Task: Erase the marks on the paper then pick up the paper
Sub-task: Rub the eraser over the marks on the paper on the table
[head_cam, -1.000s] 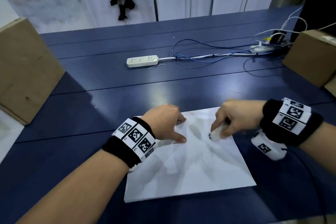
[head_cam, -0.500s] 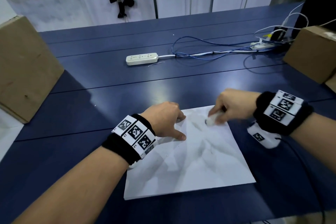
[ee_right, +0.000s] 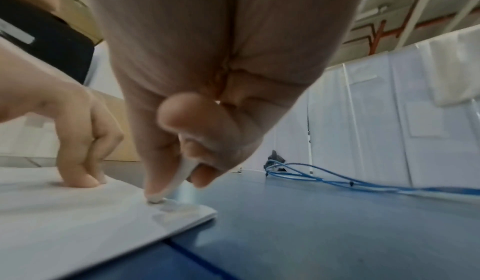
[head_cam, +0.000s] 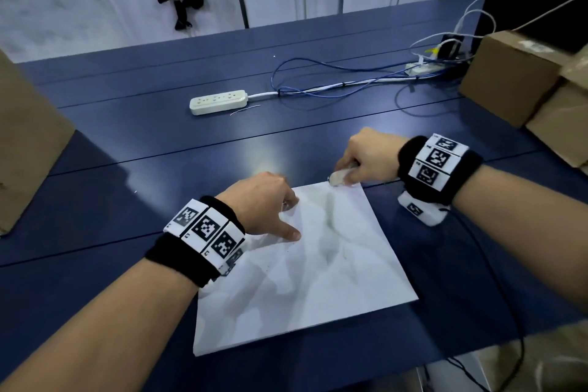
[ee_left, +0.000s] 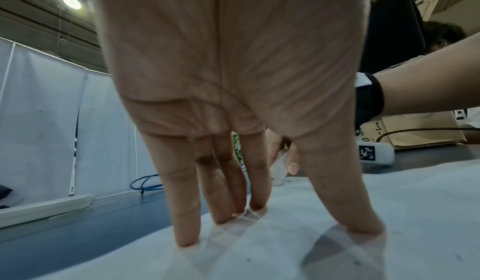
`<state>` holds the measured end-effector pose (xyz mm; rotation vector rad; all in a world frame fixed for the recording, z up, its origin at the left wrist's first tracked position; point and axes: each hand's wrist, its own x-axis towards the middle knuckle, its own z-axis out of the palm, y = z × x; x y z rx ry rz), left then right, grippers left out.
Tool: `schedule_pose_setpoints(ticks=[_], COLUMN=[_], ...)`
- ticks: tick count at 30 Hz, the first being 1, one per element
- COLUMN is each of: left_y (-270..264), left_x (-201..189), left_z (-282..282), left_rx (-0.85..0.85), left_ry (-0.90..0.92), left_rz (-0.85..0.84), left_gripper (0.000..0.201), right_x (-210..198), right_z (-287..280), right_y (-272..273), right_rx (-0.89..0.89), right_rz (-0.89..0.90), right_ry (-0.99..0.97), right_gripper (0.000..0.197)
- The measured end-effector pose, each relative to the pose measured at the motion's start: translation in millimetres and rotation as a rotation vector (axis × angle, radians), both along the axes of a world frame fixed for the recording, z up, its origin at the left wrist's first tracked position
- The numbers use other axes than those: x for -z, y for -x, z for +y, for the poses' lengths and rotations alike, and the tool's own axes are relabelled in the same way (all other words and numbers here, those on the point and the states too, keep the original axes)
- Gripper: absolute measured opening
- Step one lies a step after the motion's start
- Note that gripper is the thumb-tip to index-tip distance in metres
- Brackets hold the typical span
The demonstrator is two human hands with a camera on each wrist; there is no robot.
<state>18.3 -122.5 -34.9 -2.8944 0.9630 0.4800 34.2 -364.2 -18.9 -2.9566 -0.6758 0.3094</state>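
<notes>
A white sheet of paper lies on the dark blue table, with faint grey smudges across its middle. My left hand presses straight fingertips down on the paper's far left part. My right hand pinches a small white eraser between thumb and fingers. The eraser's tip touches the paper at its far right corner. In the left wrist view the eraser shows behind my left fingers.
A white power strip and blue and white cables lie further back. Cardboard boxes stand at the left and right. The table's near edge runs just below the paper.
My right hand has slid the eraser from the paper's middle away from me to its far right corner. My left hand has stayed pressing on the paper.
</notes>
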Motion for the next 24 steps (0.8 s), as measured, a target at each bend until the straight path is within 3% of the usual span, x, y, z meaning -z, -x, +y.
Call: schedule_pose_setpoints(ticks=[6, 11, 14, 18, 22, 24], left_y=[0, 2, -1, -2, -2, -2], left_x=[0, -1, 1, 5, 5, 4], left_z=[1, -1, 1, 3, 1, 2], left_rx=[-0.003, -0.002, -0.013, -0.016, -0.017, -0.016], left_ry=[-0.004, -0.011, 0.005, 0.029, 0.032, 0.036], left_rz=[0.005, 0.001, 0.007, 0.014, 0.011, 0.011], left_gripper=[0.050, 0.050, 0.049, 0.050, 0.052, 0.052], right_x=[3, -1, 2, 2, 3, 6], right_z=[0, 2, -3, -5, -6, -8], right_y=[31, 0, 4, 25, -2, -9], right_rx=[-0.105, 0.001, -0.046, -0.119, -0.033, -0.026], right_rz=[0.357, -0.018, 0.054, 0.332, 0.111, 0.051], right_ry=[-0.082, -0.044, -0.062, -0.069, -0.067, -0.061], right_gripper=[0.032, 0.020, 0.023, 0.028, 0.044, 0.036])
